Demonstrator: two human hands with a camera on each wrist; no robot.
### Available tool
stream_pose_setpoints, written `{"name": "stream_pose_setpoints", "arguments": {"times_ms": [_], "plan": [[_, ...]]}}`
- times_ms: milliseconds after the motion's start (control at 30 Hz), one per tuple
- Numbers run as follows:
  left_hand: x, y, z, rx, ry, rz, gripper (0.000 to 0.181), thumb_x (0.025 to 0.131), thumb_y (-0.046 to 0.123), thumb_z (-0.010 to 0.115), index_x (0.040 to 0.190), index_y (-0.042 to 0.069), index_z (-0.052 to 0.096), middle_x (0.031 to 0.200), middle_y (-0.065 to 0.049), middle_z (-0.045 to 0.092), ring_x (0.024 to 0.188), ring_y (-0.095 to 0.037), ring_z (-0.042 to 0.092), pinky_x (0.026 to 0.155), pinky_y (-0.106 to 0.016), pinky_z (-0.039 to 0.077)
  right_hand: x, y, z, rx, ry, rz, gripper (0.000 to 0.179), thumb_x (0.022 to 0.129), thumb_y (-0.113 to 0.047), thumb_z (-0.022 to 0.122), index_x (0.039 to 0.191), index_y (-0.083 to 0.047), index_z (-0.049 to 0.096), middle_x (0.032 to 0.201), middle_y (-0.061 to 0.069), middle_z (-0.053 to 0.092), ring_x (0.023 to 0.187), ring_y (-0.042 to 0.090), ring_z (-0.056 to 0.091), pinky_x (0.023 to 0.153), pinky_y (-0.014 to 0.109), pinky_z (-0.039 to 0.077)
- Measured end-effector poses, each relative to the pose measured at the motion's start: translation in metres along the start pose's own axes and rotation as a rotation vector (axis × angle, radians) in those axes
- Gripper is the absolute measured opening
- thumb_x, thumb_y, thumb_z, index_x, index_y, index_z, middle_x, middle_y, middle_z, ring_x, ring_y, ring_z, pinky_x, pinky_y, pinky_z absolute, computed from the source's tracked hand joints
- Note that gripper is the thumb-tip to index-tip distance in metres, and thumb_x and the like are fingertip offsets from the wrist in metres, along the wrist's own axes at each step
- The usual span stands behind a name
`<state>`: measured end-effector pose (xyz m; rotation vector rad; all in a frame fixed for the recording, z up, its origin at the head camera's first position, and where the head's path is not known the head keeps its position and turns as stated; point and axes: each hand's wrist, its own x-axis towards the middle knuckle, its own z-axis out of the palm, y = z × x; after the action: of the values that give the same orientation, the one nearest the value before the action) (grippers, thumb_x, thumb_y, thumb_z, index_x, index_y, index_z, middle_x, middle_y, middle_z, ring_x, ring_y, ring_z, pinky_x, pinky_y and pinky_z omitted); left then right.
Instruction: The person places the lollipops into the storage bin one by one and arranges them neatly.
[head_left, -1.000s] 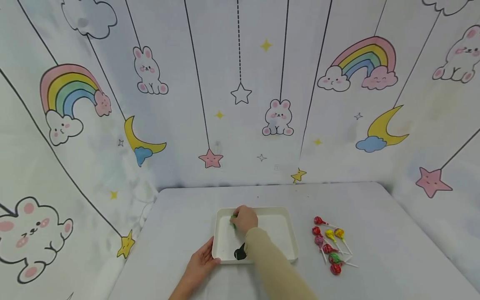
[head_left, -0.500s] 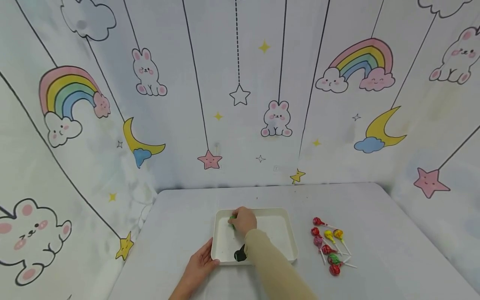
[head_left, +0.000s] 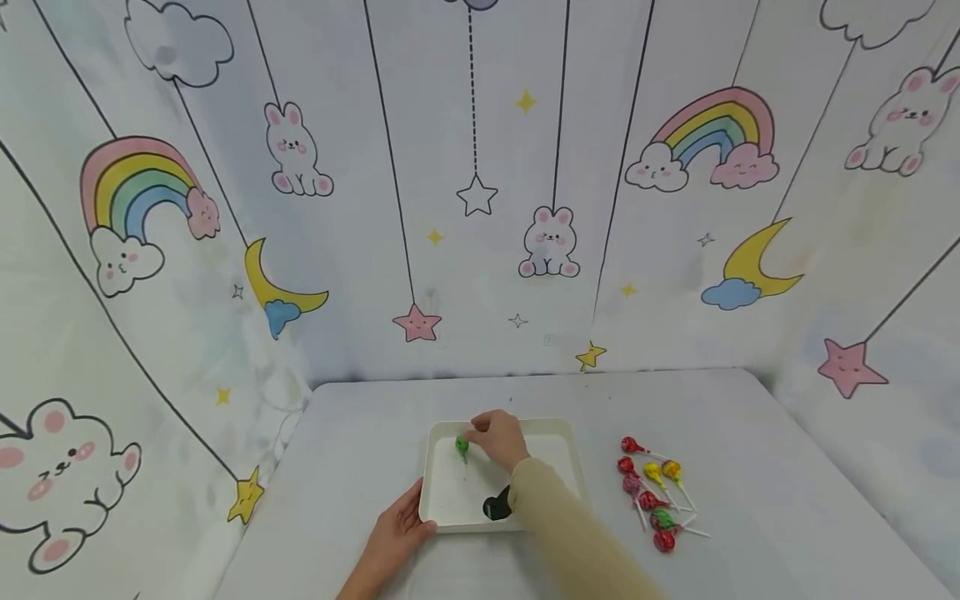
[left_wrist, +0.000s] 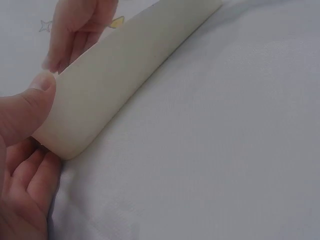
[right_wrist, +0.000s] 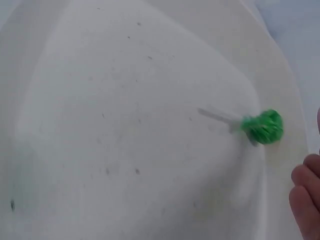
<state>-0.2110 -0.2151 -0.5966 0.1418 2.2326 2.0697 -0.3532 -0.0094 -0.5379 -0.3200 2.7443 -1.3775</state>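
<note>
In the head view a lollipop in a green wrapper (head_left: 462,446) lies in the far left corner of a white rectangular tray (head_left: 450,523). Its pale stick points toward the near side. My right hand (head_left: 500,437) hovers over the tray just right of the candy, fingers loosely bent. The right wrist view shows a gap between those fingers (right_wrist: 305,195) and the lollipop's green head (right_wrist: 267,127). At the near left corner my left hand (head_left: 397,532) grips the tray, its thumb against the wall and its other fingers at the corner's underside in the left wrist view.
Several lollipops lie loose in a cluster right of the tray, among them a yellow one (head_left: 654,475), a red one (head_left: 664,542) and a purple one (head_left: 632,483). The white table (head_left: 367,442) meets a decorated backdrop behind.
My right hand has let go of the green lollipop and drawn back to the right, leaving it in the tray. The left hand keeps its grip on the tray.
</note>
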Motion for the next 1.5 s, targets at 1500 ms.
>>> {"name": "stream_pose_setpoints", "arguments": {"times_ms": [1500], "plan": [[0.001, -0.003, 0.001, 0.015, 0.026, -0.046, 0.083, 0.092, 0.005, 0.075, 0.157, -0.011, 0.027, 0.162, -0.030, 0.026, 0.147, -0.036, 0.028, 0.105, -0.010, 0.047, -0.118, 0.208, -0.226, -0.208, 0.128, 0.194, 0.039, 0.097, -0.018, 0.072, 0.132, -0.001, 0.068, 0.126, 0.023, 0.070, 0.115, 0.041, 0.065, 0.098, 0.056, 0.058]]}}
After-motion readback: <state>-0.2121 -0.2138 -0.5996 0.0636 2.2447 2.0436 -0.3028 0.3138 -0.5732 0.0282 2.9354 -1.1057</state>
